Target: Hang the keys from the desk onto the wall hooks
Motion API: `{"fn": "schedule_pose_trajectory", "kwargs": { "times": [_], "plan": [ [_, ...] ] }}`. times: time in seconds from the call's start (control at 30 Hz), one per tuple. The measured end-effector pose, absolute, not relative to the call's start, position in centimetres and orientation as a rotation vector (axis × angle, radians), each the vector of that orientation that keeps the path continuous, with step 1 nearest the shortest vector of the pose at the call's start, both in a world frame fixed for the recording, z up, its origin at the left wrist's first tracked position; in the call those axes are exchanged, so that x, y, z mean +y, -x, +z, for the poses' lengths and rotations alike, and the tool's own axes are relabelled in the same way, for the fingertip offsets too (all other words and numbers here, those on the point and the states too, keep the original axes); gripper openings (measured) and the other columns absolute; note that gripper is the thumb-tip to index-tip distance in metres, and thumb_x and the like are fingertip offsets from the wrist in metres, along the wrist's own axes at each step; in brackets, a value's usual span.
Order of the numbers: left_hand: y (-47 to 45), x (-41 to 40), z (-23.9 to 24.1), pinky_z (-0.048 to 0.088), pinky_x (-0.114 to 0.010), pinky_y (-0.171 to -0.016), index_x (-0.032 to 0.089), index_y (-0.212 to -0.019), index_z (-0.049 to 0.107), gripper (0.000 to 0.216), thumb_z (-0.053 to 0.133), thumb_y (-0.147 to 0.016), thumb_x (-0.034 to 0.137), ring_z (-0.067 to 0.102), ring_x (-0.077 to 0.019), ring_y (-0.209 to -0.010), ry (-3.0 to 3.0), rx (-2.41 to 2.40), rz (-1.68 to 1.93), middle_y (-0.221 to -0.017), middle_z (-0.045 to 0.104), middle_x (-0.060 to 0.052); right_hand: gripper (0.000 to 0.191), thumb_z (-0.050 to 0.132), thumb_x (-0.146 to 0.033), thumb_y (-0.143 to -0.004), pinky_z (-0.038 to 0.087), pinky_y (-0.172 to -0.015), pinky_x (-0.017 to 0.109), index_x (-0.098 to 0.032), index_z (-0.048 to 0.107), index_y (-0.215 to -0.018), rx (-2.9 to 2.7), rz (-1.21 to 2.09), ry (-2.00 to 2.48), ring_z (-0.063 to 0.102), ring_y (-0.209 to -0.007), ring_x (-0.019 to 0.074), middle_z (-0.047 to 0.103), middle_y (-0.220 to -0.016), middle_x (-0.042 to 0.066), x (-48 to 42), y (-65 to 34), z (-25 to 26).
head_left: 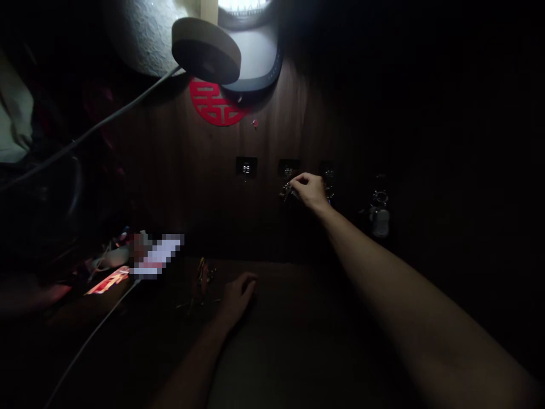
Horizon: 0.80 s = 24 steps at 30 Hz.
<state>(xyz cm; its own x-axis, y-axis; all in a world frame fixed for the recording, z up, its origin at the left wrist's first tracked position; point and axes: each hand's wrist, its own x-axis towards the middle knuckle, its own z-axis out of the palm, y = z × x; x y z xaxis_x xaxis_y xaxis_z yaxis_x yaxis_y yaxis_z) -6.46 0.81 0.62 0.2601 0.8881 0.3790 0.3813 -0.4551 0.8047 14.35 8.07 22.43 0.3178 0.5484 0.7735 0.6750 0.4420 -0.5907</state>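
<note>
The scene is very dark. My right hand [310, 190] reaches up to a dark wooden wall panel [179, 170] and pinches a small shiny metal thing [286, 192], perhaps a key or clip, below a small dark hook plate [288, 167]. Its fingers are closed round that thing. My left hand [238, 293] rests on the dim surface [298, 341] below, fingers loosely curled, beside a small heap of metal bits [203, 284]. Whether it holds anything is hidden in the dark.
Another hook plate [246, 166] sits to the left on the panel, and a hanging keyring with a pale tag [379, 216] to the right. A red paper cut-out [217, 105], a round lamp base [206, 50] and a white cable [89, 133] are above. Clutter [128, 264] lies at left.
</note>
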Motion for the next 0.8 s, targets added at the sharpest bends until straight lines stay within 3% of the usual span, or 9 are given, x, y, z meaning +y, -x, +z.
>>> {"fn": "schedule_pose_trajectory", "kwargs": {
  "times": [0.33,0.47,0.57,0.7,0.8],
  "plan": [
    [6.5,1.0,0.5,0.044,-0.026,-0.078,0.022,-0.094,0.062,0.025,0.044,-0.080,0.031,0.062,-0.0172,-0.088,-1.960,1.141,1.165,-0.093,0.069,-0.001,0.016,0.055,-0.028,-0.066,0.043,-0.060,0.026,-0.017,0.066,-0.064,-1.316,-0.110,1.270,0.055,-0.061,0.0139,0.062,-0.061,0.000,8.5,-14.3,20.7],
    [6.5,1.1,0.3,0.045,-0.025,-0.076,0.021,-0.094,0.062,0.025,0.044,-0.080,0.031,0.063,-0.0172,-0.084,-1.971,1.129,1.177,-0.088,0.069,-0.001,0.029,0.050,-0.035,-0.071,0.045,-0.054,0.026,-0.014,0.068,-0.079,-1.299,0.068,1.137,0.054,-0.059,0.0136,0.063,-0.069,0.002,7.8,-14.1,19.3],
    [6.5,1.1,0.3,0.045,-0.025,-0.076,0.021,-0.093,0.063,0.024,0.045,-0.079,0.031,0.063,-0.0168,-0.084,-1.973,1.130,1.191,-0.089,0.069,-0.002,0.034,0.050,-0.033,-0.071,0.045,-0.058,0.026,-0.013,0.067,-0.093,-1.295,0.090,1.089,0.054,-0.063,0.0135,0.064,-0.077,0.004,7.0,-13.8,18.2],
    [6.6,0.9,0.7,0.046,-0.025,-0.075,0.021,-0.093,0.062,0.025,0.044,-0.079,0.031,0.063,-0.0167,-0.083,-1.985,1.135,1.166,-0.089,0.069,-0.002,0.043,0.051,-0.032,-0.071,0.043,-0.057,0.025,-0.014,0.061,-0.109,-1.255,0.129,1.111,0.047,-0.055,0.0105,0.058,-0.065,-0.001,5.8,-13.6,16.3],
    [6.7,0.8,0.9,0.045,-0.025,-0.075,0.020,-0.093,0.063,0.025,0.044,-0.079,0.031,0.063,-0.0173,-0.085,-1.989,1.159,1.164,-0.089,0.069,-0.002,0.043,0.051,-0.032,-0.071,0.041,-0.053,0.023,-0.014,0.061,-0.109,-1.235,0.169,1.110,0.045,-0.053,0.0094,0.055,-0.064,-0.002,4.7,-13.5,14.7]
  ]
}}
